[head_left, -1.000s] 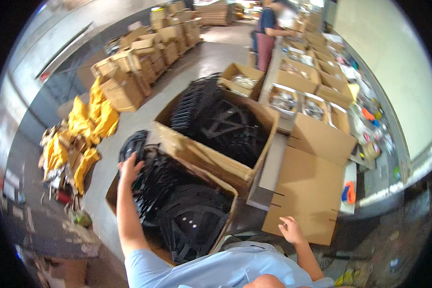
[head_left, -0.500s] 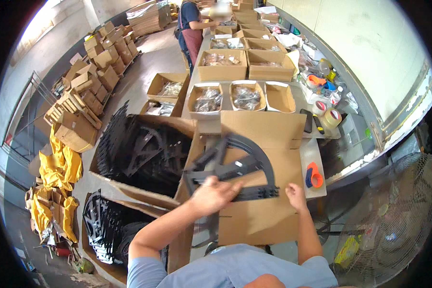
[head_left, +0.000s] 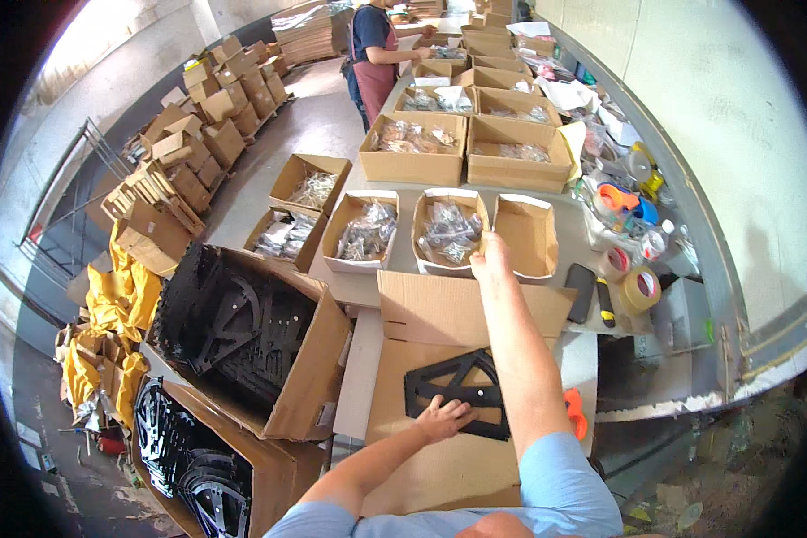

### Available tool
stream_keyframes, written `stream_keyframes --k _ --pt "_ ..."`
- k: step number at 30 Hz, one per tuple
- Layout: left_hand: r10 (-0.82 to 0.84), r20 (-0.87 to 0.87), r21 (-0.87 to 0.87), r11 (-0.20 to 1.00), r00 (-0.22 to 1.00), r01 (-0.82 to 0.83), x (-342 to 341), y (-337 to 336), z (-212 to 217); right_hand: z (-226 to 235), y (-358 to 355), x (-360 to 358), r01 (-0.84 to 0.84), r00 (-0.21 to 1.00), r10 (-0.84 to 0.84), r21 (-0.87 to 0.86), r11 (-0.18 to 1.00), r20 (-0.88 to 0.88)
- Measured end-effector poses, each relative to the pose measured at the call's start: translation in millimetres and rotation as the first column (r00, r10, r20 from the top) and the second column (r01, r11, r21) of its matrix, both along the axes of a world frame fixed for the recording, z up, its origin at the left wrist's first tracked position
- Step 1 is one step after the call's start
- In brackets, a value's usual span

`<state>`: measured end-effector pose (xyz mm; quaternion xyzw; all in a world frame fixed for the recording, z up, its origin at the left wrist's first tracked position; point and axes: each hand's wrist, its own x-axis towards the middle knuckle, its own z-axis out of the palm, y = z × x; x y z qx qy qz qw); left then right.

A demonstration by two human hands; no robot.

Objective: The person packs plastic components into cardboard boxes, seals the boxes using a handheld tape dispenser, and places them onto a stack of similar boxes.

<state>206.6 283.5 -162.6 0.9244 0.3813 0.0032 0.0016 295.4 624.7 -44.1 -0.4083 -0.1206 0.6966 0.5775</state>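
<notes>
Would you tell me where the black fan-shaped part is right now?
In the head view, the black part lies flat on the open cardboard box in front of the person, under the left hand and just left of the right forearm.

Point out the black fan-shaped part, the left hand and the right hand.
black fan-shaped part (head_left: 462,387): head view, on a spoke near its middle.
left hand (head_left: 441,418): head view, back of the hand.
right hand (head_left: 490,257): head view, back of the hand.
</notes>
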Motion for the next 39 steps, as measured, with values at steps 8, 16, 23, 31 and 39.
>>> stream_keyframes --k 8,16,23,31,39 --pt "0.106 -0.018 -0.239 0.965 0.994 -0.107 -6.0 -0.5 28.5 -56.7 50.3 -75.9 0.087 0.990 -0.127 -0.419 0.904 -0.068" --pt "0.070 0.030 -0.123 0.990 0.997 -0.065 -2.7 2.0 10.8 -49.6 35.5 -42.0 -0.090 0.975 0.020 -0.307 0.947 -0.222" --pt "0.210 0.348 -0.185 0.971 0.914 -0.153 -18.8 -4.6 30.8 47.4 -52.2 30.7 -0.217 0.969 0.217 0.006 0.976 -0.119" --pt "0.575 0.717 -0.300 0.764 0.393 -0.571 -51.0 -8.8 24.5 26.1 -157.5 162.9 -0.499 0.866 0.489 0.110 0.859 0.108" --pt "0.667 0.571 -0.348 0.724 0.477 -0.595 -33.8 -6.1 -4.8 -16.8 -244.8 160.6 -0.730 0.363 0.098 0.217 0.648 0.926"
